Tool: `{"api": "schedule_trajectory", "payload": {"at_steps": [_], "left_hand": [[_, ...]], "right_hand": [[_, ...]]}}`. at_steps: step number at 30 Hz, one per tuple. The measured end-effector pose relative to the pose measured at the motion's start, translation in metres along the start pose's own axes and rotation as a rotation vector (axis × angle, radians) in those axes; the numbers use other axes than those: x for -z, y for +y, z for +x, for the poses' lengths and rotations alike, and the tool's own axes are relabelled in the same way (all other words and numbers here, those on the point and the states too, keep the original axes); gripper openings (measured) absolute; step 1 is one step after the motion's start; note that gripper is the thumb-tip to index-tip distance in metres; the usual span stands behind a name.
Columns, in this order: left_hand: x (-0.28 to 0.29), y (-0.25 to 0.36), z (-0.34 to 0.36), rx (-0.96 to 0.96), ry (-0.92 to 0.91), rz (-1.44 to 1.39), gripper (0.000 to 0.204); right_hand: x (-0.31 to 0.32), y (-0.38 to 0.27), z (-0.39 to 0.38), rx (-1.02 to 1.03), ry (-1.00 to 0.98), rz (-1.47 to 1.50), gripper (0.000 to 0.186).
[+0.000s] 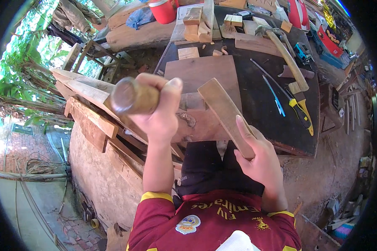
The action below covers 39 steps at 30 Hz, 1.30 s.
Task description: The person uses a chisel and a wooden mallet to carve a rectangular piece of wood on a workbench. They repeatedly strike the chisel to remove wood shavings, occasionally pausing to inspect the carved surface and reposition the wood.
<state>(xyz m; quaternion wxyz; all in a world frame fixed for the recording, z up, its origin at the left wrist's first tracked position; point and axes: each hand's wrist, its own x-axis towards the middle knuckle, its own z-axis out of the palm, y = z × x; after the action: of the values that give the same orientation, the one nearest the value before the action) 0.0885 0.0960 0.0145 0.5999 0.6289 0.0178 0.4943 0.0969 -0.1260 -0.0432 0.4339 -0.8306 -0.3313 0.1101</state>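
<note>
My left hand (165, 115) is closed round a thick, round piece of wood (132, 97) with a dark end, raised in front of the table. Its far part is hidden by my fist, and I cannot tell what kind of tool or part it is. In my right hand (262, 159) is a flat wooden strip (224, 113), tilted up and to the left, thumb along its edge. Beneath both hands a brown wooden board (203, 69) lies on the dark table (259, 90). Nearer me is a board with a knot (209, 127).
On the table's right lie a claw hammer (289, 58), a blue pen (277, 104) and a yellow-and-black-handled screwdriver (300, 115). Wood blocks (192, 27) are stacked at the back. Long planks (92, 121) lean at the left, close to my left forearm. A red cooler (162, 11) stands behind.
</note>
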Motion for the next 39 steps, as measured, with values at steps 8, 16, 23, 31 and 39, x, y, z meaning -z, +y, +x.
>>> {"api": "schedule_trajectory", "payload": {"at_steps": [8,16,23,31,39], "left_hand": [[-0.011,-0.006,0.028,0.191,-0.012,-0.044,0.011],[-0.017,-0.017,0.018,0.059,-0.11,0.067,0.012],[-0.021,-0.006,0.009,-0.006,-0.189,0.123,0.015],[-0.021,-0.01,0.016,0.078,-0.168,0.087,0.013],[-0.007,-0.017,0.024,0.124,-0.081,-0.021,0.012]], "right_hand": [[-0.006,0.004,-0.002,0.134,0.099,-0.053,0.083],[0.022,0.0,0.007,0.132,0.268,-0.078,0.089],[0.06,-0.009,0.005,0.252,0.669,-0.194,0.076],[0.072,-0.015,0.003,0.259,0.695,-0.4,0.069],[0.056,0.005,0.001,0.171,0.682,-0.366,0.068]]}}
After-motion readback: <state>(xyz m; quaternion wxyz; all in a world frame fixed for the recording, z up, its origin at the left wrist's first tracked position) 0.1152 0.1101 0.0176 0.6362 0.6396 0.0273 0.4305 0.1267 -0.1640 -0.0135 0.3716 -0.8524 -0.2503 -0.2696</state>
